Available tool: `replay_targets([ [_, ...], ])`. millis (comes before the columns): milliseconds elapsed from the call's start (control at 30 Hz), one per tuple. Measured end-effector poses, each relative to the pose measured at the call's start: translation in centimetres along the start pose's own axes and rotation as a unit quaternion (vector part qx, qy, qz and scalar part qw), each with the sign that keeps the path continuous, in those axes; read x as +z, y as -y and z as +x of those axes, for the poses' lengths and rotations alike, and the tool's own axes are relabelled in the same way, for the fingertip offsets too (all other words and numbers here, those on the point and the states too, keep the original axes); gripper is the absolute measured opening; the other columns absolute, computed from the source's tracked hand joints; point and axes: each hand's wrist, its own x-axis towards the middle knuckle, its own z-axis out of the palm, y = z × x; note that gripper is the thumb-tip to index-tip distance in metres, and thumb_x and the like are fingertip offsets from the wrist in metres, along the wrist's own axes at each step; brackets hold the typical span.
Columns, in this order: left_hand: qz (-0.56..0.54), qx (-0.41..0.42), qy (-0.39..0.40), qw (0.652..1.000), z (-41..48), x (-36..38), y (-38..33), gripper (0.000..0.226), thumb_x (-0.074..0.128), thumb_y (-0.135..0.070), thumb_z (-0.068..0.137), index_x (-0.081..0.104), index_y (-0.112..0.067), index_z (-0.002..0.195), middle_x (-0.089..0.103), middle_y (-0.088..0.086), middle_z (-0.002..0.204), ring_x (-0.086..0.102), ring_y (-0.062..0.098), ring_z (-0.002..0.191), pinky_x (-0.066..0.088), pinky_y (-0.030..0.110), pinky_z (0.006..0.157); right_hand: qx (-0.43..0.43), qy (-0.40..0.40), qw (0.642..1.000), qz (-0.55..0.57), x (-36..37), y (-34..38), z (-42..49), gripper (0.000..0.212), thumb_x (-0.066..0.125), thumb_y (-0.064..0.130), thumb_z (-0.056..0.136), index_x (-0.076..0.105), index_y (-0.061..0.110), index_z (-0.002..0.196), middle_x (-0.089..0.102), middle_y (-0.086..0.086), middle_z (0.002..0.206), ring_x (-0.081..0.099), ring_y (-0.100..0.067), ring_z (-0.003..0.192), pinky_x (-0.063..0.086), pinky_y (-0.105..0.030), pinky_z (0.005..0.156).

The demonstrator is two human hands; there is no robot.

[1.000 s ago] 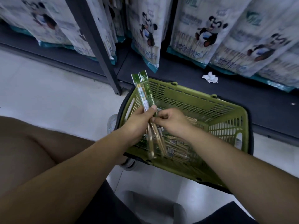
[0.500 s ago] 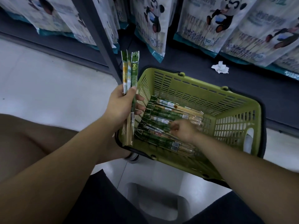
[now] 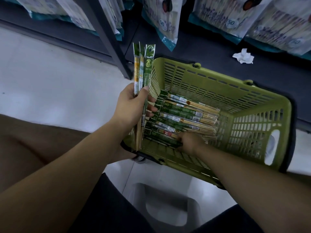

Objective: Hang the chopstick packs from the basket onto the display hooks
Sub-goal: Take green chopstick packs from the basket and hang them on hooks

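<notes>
Green-headed clear chopstick packs upright, left hand fingers clamped round; right hand in basket, grip unclear.

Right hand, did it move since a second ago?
Yes. The right hand left the left hand and dropped into the green basket, down onto the packs by its near wall.
</notes>
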Motion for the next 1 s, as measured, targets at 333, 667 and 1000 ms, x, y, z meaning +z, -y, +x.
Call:
replay_targets([
  [333, -0.005, 0.001, -0.004, 1.0, -0.1, 0.0, -0.1, 0.014, 0.052, -0.024, 0.108, 0.057, -0.011, 0.108, 0.071, 0.013, 0.086, 0.07, 0.024, 0.062, 0.057, 0.031, 0.053, -0.013, -0.021, 1.0, -0.006, -0.1, -0.6, -0.3, 0.011, 0.069, 0.038, 0.092, 0.071, 0.028, 0.096, 0.063, 0.004, 0.084, 0.058, -0.016, 0.076, 0.042, -0.029, 0.063],
  [667, -0.018, -0.004, -0.025, 1.0, 0.1, 0.0, -0.1, 0.019, 0.055, -0.021, 0.106, 0.057, -0.005, 0.115, 0.067, 0.004, 0.073, 0.066, 0.018, 0.06, 0.058, 0.032, 0.056, -0.034, -0.113, 0.973, 0.2, -6.2, -1.3, -3.2, 0.023, 0.071, 0.026, 0.094, 0.06, 0.027, 0.074, 0.054, 0.009, 0.072, 0.051, -0.007, 0.069, 0.034, -0.024, 0.061],
  [1000, -0.063, -0.064, 0.016, 0.996, -0.8, 1.4, -0.1, 0.056, 0.071, -0.042, 0.094, 0.049, -0.011, 0.135, 0.065, 0.009, 0.121, 0.067, 0.022, 0.104, 0.059, 0.038, 0.082, -0.096, -0.173, 0.905, 0.377, -11.7, 5.8, -7.2, 0.017, 0.072, 0.035, 0.093, 0.073, 0.019, 0.096, 0.067, 0.018, 0.073, 0.059, 0.007, 0.065, 0.043, -0.015, 0.063],
])
